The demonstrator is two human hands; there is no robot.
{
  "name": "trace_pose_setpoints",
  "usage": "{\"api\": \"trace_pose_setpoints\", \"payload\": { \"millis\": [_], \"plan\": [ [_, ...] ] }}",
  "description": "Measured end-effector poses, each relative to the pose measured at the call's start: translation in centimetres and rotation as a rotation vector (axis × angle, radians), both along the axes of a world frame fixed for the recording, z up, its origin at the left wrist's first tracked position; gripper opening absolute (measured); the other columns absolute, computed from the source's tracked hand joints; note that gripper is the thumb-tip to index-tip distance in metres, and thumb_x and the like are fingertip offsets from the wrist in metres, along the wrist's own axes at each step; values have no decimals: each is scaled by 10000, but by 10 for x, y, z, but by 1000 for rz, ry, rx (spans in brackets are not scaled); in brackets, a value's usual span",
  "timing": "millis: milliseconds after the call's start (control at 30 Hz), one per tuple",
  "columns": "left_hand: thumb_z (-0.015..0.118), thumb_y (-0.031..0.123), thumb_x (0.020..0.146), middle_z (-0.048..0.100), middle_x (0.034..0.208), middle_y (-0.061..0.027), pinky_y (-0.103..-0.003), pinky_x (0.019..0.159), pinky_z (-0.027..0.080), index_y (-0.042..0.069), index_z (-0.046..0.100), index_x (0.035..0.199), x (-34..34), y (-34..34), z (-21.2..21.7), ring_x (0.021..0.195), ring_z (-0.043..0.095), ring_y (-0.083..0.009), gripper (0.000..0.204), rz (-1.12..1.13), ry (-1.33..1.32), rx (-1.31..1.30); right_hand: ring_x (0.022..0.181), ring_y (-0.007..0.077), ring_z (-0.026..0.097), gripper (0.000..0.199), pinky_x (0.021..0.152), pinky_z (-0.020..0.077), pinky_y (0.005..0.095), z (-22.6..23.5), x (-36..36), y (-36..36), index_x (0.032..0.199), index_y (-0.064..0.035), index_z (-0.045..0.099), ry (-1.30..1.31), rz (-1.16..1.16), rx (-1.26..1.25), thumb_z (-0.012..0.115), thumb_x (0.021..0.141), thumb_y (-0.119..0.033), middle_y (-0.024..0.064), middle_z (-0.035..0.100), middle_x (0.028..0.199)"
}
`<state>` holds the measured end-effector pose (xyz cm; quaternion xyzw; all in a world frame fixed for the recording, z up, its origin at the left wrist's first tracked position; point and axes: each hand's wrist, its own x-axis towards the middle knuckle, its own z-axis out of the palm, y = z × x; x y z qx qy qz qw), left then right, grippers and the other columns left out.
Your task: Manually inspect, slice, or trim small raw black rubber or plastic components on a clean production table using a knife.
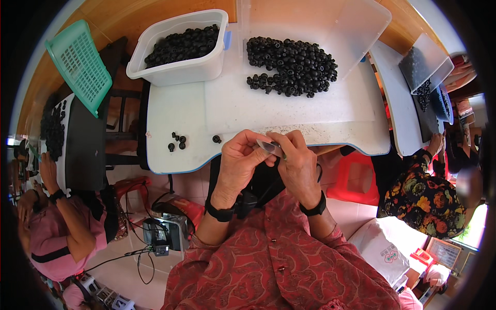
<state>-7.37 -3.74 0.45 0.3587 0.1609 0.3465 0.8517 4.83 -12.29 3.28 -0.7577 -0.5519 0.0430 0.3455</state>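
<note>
My right hand [298,164] is closed around a small knife [270,148], its short pale blade slanting up and left toward my other hand. Just left of it, my left hand [239,157] pinches with thumb and fingertips right by the blade; whatever it holds is hidden behind the fingers. Both hands are held over the table's near edge. One loose black round part [216,139] lies on the white table [175,116] close to my left hand. Farther left sits a small group of black parts [182,145]. A large pile of black parts [294,66] spreads beyond my hands.
A white bin [178,75] filled with black parts stands at the far left. Clear plastic sheeting [361,26] rises behind the pile. Small crumbs [305,127] are scattered by the near edge. A green basket [80,64] is at left. People work at tables on both sides.
</note>
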Motion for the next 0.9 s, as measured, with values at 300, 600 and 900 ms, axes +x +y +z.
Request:
{"api": "trace_pose_setpoints", "payload": {
  "millis": [300,600,900],
  "plan": [
    [656,3,870,660,814,-81,-259,587,543,-25,617,975,-1,5,-3,679,647,-148,116,31,14,-120,748,59,527,269,667,451,232,-1,13,-2,1168,-19,603,871,37,-63,617,911,-98,21,624,919],
    [668,94,886,649,756,-55,-217,520,485,-6,642,966,0,-3,-15,611,607,-114,131,13,98,-248,800,60,544,232,700,445,191,-15,-2,-2,1109,-8,647,849,66,134,661,878,-22,15,607,955],
    [671,113,890,649,758,-38,-214,514,484,17,647,914,3,-11,-10,611,602,-104,102,93,53,-355,698,91,553,176,620,454,223,-13,-17,4,974,-26,720,573,-78,319,737,799,-20,53,594,897]
  ]
}}
